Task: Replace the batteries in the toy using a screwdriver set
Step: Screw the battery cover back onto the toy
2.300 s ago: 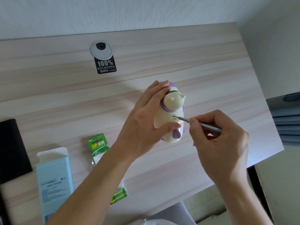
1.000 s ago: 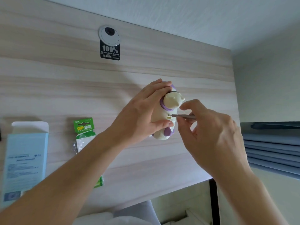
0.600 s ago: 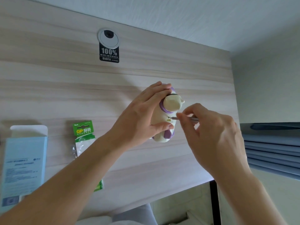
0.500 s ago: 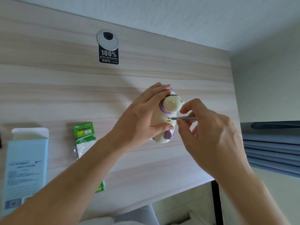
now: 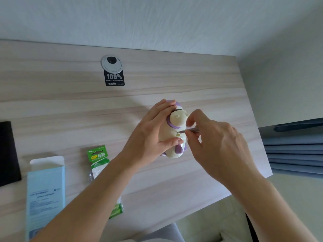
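A cream and purple toy (image 5: 175, 130) lies on the wooden desk (image 5: 70, 119). My left hand (image 5: 150, 137) grips its body, fingers over the top and thumb across the front. My right hand (image 5: 216, 147) pinches a thin grey screwdriver (image 5: 189, 131) between thumb and fingers, and its tip sits at a small screw on the toy's side. A green GP battery pack (image 5: 98, 159) lies to the left, partly hidden under my left forearm.
A light blue open box (image 5: 46, 193) lies at the front left, with a black case (image 5: 7, 152) at the left edge. A round cable grommet (image 5: 111, 62) and a black sticker (image 5: 114, 78) sit near the desk's back. The desk's right edge borders blue folded fabric (image 5: 295, 154).
My right hand's fingers have shifted around the screwdriver shaft while the tip stays at the screw. The left hand keeps its hold on the toy. The camera view has tilted.
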Motion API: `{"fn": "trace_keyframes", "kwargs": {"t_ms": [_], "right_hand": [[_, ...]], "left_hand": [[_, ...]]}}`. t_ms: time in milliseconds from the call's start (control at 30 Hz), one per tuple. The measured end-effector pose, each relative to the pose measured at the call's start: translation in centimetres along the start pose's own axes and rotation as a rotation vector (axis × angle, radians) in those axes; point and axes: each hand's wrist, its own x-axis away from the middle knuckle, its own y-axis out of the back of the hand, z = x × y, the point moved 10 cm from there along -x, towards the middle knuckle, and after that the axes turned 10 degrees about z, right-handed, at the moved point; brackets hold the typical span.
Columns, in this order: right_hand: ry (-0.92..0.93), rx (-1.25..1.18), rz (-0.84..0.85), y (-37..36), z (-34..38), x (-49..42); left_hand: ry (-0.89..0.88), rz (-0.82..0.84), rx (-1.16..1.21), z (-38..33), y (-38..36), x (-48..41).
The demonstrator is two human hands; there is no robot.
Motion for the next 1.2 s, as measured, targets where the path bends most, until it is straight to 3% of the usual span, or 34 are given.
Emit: {"fn": "trace_keyframes", "kwargs": {"t_ms": [233, 467, 733, 900, 967, 1200], "right_hand": [[-0.07, 0.092, -0.139, 0.5, -0.6, 0.3], [0.022, -0.056, -0.011, -0.1, 0.1, 0.7], [-0.054, 0.123, -0.221, 1.0, -0.8, 0.5], [0.048, 0.033, -0.047, -0.4, -0.4, 0.7], [0.094, 0.075, -0.081, 0.0, 0.3, 0.9], [-0.003, 0.164, -0.208, 1.0, 0.0, 0.3]], "left_hand": [[0.013, 0.009, -0.016, 0.1, -0.2, 0.0], [0.014, 0.007, -0.018, -0.1, -0.1, 0.0], [0.016, 0.009, -0.023, -0.1, -0.1, 0.1], [0.003, 0.012, -0.029, -0.2, -0.2, 0.0], [0.001, 0.002, -0.027, -0.1, -0.3, 0.0], [0.002, -0.01, -0.035, -0.3, -0.3, 0.0]]}}
